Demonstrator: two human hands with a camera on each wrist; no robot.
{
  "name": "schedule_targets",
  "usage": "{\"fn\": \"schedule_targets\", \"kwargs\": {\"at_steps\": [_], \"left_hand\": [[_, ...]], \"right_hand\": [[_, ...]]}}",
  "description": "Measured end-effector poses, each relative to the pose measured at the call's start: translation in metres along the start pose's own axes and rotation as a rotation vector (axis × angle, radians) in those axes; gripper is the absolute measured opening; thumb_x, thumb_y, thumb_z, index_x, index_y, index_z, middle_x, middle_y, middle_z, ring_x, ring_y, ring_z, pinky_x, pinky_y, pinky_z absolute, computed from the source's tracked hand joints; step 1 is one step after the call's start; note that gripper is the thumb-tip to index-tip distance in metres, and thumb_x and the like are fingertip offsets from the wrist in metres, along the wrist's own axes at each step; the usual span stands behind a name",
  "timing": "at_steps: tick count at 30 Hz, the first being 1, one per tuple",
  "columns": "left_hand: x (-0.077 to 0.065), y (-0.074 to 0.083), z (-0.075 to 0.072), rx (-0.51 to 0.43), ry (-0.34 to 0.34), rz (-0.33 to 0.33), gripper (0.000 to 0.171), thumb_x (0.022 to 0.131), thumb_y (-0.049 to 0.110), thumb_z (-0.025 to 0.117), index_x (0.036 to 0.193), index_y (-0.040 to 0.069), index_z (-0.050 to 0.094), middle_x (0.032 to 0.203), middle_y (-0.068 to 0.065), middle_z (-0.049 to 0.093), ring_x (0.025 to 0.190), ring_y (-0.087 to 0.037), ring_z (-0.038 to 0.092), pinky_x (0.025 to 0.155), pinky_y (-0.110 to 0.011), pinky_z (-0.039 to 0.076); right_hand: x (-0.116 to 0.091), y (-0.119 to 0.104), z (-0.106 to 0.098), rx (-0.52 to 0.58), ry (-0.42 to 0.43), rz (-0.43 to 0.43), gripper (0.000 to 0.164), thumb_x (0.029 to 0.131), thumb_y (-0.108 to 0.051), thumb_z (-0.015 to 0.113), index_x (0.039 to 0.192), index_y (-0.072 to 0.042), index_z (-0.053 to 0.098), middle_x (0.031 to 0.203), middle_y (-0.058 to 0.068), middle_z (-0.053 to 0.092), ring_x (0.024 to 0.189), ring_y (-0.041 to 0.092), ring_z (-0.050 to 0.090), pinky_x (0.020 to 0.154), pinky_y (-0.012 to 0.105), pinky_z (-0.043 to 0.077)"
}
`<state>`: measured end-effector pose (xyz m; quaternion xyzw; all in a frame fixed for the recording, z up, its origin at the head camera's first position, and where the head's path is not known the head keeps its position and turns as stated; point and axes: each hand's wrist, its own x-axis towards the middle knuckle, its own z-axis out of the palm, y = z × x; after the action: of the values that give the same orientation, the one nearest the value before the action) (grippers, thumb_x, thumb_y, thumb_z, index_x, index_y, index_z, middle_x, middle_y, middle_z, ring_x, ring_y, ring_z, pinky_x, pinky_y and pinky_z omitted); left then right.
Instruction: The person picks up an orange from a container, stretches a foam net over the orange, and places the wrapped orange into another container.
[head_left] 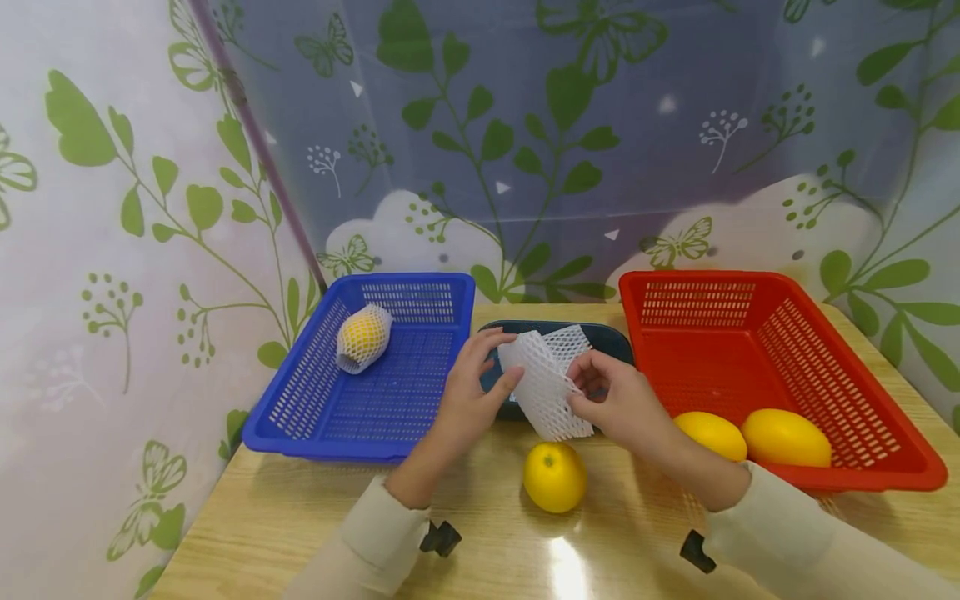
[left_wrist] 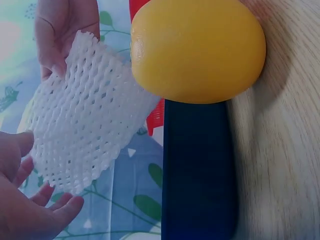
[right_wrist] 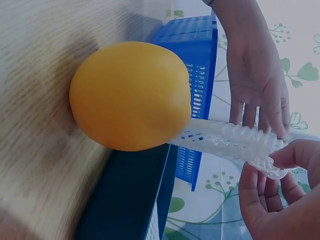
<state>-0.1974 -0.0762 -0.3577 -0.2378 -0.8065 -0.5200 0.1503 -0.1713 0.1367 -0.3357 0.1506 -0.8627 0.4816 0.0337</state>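
Observation:
A white foam net sleeve [head_left: 542, 387] hangs flattened between the two hands, above a dark green tray [head_left: 617, 340]. My right hand [head_left: 618, 400] pinches the sleeve's edge between thumb and fingers, as the right wrist view also shows. On the sleeve's other side is my left hand [head_left: 471, 392], its thumb and fingers spread at the edge without closing round it. A round yellow-orange fruit [head_left: 554, 477] rests on the table in front of the tray, below the hands. Another foam net [head_left: 567, 340] shows in the tray, partly hidden behind the held sleeve.
At the left stands a blue basket [head_left: 405, 392] with one netted yellow fruit [head_left: 364, 337] inside. To the right, a red basket [head_left: 697, 354] holds two bare yellow fruits [head_left: 786, 437]. Both baskets flank the tray on the wooden table [head_left: 480, 533], before a patterned cloth backdrop [head_left: 480, 183].

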Motion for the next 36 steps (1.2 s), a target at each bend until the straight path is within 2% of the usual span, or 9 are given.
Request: {"fn": "schedule_targets", "kwargs": {"at_steps": [6, 14, 18, 20, 23, 25, 27, 31, 36], "left_hand": [[0.002, -0.003, 0.002, -0.036, 0.056, 0.01, 0.021, 0.093, 0.011, 0.065, 0.11, -0.001, 0.059, 0.119, -0.016, 0.06, 0.116, -0.029, 0.056, 0.099, -0.042, 0.048], [0.002, -0.005, 0.0, -0.129, 0.058, -0.071, 0.022, 0.095, 0.011, 0.063, 0.113, -0.001, 0.059, 0.119, -0.018, 0.061, 0.116, -0.03, 0.058, 0.098, -0.044, 0.048], [0.004, -0.004, -0.004, -0.255, 0.079, -0.146, 0.023, 0.096, 0.011, 0.061, 0.114, -0.004, 0.056, 0.12, -0.02, 0.06, 0.115, -0.029, 0.058, 0.099, -0.044, 0.047], [0.005, -0.002, -0.006, -0.387, 0.071, -0.212, 0.02, 0.097, 0.009, 0.058, 0.113, -0.002, 0.054, 0.117, -0.017, 0.06, 0.11, -0.024, 0.059, 0.097, -0.04, 0.049], [0.005, 0.004, -0.009, -0.657, 0.012, -0.328, 0.01, 0.101, 0.006, 0.05, 0.111, 0.005, 0.052, 0.108, -0.007, 0.06, 0.097, -0.015, 0.06, 0.089, -0.032, 0.053], [0.004, 0.006, -0.009, -0.836, -0.07, -0.403, 0.011, 0.103, 0.006, 0.044, 0.109, 0.011, 0.051, 0.102, -0.001, 0.059, 0.089, -0.011, 0.06, 0.082, -0.026, 0.054], [0.001, 0.007, -0.008, -0.941, -0.165, -0.45, 0.015, 0.105, 0.007, 0.038, 0.108, 0.016, 0.05, 0.097, 0.002, 0.059, 0.083, -0.009, 0.059, 0.075, -0.024, 0.053], [-0.006, 0.005, -0.001, -0.99, -0.309, -0.493, 0.015, 0.106, 0.01, 0.036, 0.109, 0.017, 0.049, 0.096, 0.001, 0.059, 0.083, -0.009, 0.059, 0.073, -0.024, 0.052], [-0.012, 0.002, 0.004, -0.98, -0.35, -0.525, 0.013, 0.106, 0.009, 0.035, 0.109, 0.014, 0.046, 0.097, 0.001, 0.058, 0.084, -0.01, 0.06, 0.076, -0.024, 0.052]], "right_hand": [[-0.001, -0.001, 0.0, 0.012, -0.028, 0.025, 0.021, 0.085, -0.003, 0.07, 0.102, -0.006, 0.057, 0.094, 0.007, 0.06, 0.084, 0.021, 0.058, 0.076, 0.025, 0.053], [-0.002, -0.005, -0.001, 0.02, -0.004, 0.019, 0.036, 0.089, -0.014, 0.07, 0.118, -0.007, 0.051, 0.106, 0.011, 0.059, 0.093, 0.024, 0.058, 0.083, 0.036, 0.054], [0.001, -0.009, -0.006, 0.097, 0.025, 0.039, 0.035, 0.098, -0.024, 0.059, 0.126, -0.006, 0.047, 0.117, 0.014, 0.057, 0.102, 0.027, 0.057, 0.088, 0.039, 0.053], [0.004, -0.01, -0.008, 0.181, 0.022, 0.041, 0.037, 0.102, -0.027, 0.051, 0.129, -0.003, 0.046, 0.12, 0.017, 0.055, 0.106, 0.03, 0.056, 0.09, 0.035, 0.053], [0.009, -0.013, -0.009, 0.345, -0.021, 0.072, 0.044, 0.105, -0.033, 0.042, 0.132, 0.002, 0.044, 0.124, 0.022, 0.052, 0.109, 0.031, 0.055, 0.091, 0.029, 0.052], [0.012, -0.013, -0.009, 0.459, -0.066, 0.109, 0.051, 0.105, -0.038, 0.038, 0.133, 0.005, 0.043, 0.123, 0.021, 0.053, 0.107, 0.028, 0.055, 0.09, 0.027, 0.052], [0.013, -0.013, -0.007, 0.559, -0.116, 0.145, 0.057, 0.105, -0.042, 0.035, 0.133, 0.008, 0.042, 0.116, 0.016, 0.056, 0.103, 0.023, 0.056, 0.089, 0.026, 0.052], [0.011, -0.009, -0.004, 0.655, -0.195, 0.204, 0.063, 0.105, -0.045, 0.033, 0.133, 0.011, 0.042, 0.103, 0.001, 0.059, 0.096, 0.014, 0.056, 0.087, 0.023, 0.051], [0.007, -0.003, 0.0, 0.628, -0.219, 0.251, 0.06, 0.104, -0.042, 0.041, 0.133, 0.011, 0.044, 0.108, 0.004, 0.058, 0.096, 0.014, 0.055, 0.086, 0.021, 0.05]]}}
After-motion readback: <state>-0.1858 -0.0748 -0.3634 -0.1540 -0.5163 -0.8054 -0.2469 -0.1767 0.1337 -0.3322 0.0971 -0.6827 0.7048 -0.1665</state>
